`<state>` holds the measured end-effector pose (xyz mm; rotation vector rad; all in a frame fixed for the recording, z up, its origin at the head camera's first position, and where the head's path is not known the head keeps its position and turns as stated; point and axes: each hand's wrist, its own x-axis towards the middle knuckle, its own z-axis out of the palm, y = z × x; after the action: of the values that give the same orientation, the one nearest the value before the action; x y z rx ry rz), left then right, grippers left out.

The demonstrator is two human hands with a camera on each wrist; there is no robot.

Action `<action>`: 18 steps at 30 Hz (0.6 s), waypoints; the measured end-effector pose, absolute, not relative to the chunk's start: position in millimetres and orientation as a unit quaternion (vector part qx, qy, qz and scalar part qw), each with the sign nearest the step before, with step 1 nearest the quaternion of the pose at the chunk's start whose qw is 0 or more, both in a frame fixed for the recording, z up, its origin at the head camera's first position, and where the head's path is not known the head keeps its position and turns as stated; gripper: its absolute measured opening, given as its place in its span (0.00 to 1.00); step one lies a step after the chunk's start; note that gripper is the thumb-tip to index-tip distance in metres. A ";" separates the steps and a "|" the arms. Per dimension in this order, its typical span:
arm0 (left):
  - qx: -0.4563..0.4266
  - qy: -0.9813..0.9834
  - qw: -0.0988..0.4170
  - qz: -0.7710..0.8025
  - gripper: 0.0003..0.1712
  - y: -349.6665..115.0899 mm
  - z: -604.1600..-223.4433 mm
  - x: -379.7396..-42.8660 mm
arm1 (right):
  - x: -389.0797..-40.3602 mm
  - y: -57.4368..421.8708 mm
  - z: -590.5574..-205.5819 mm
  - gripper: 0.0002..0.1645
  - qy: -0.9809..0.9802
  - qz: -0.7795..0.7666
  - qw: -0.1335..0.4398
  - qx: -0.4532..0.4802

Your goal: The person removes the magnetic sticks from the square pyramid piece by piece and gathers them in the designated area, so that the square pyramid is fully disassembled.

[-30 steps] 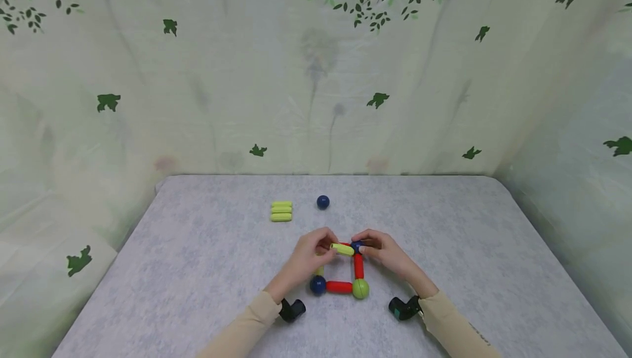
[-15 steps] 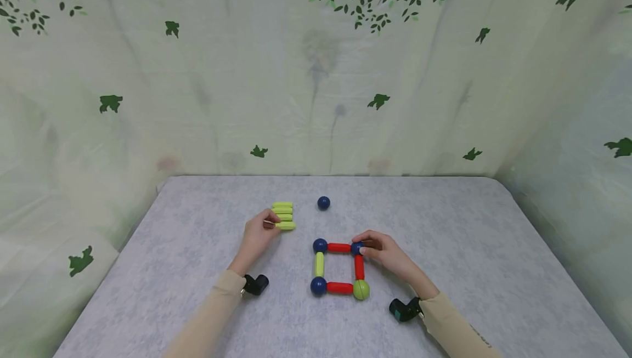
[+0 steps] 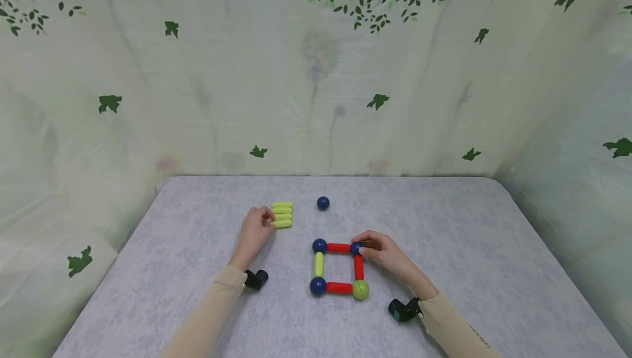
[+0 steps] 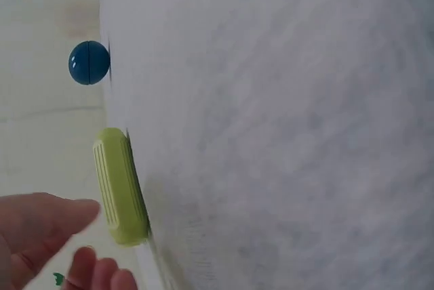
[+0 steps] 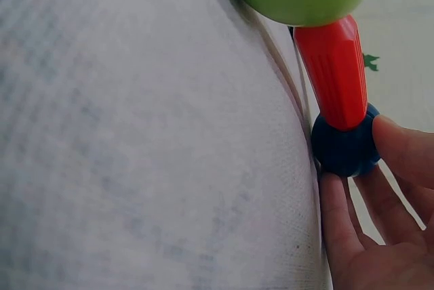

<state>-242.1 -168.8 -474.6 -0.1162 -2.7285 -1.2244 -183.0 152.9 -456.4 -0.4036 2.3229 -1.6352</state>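
Observation:
In the head view, several yellow-green rods (image 3: 282,217) lie side by side in a row. My left hand (image 3: 253,234) is at their left end. In the left wrist view, its fingers are spread beside the nearest rod (image 4: 121,185), with none between them. A square frame lies to the right: three red rods (image 3: 339,288), a yellow-green rod (image 3: 319,265), blue balls (image 3: 318,286) at three corners and a green ball (image 3: 361,290) at the fourth. At the far right corner, my right hand (image 3: 387,256) pinches the blue ball (image 5: 342,146) between thumb and fingers.
A loose blue ball (image 3: 323,203) sits beyond the frame, right of the rod row. The grey table (image 3: 444,215) reaches back to a pale curtain printed with leaves (image 3: 316,73). A black camera is strapped to each wrist.
My left hand has carried a yellow-green rod from the frame's far right corner leftward to the row, set it beside the others and let go. My right hand stays on its ball.

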 end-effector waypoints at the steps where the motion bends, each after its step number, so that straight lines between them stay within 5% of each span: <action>1: -0.059 -0.908 0.074 -0.407 0.09 -166.4 -474.0 -240.3 | -183.0 152.9 -456.3 0.14 0.802 -0.564 0.136 -0.139; 10: -0.322 -0.849 -0.088 -0.410 0.20 -129.1 -471.1 -219.7 | -183.1 152.0 -453.6 0.14 0.806 -0.559 0.138 -0.137; 18: -0.370 -0.854 -0.097 -0.353 0.19 -105.9 -469.3 -222.5 | -193.5 156.0 -473.1 0.14 0.805 -0.562 0.138 -0.130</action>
<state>-222.5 -105.9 -469.3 -1.2399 -2.8617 -1.1839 -193.5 156.0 -473.1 -0.3746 2.3271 -1.6264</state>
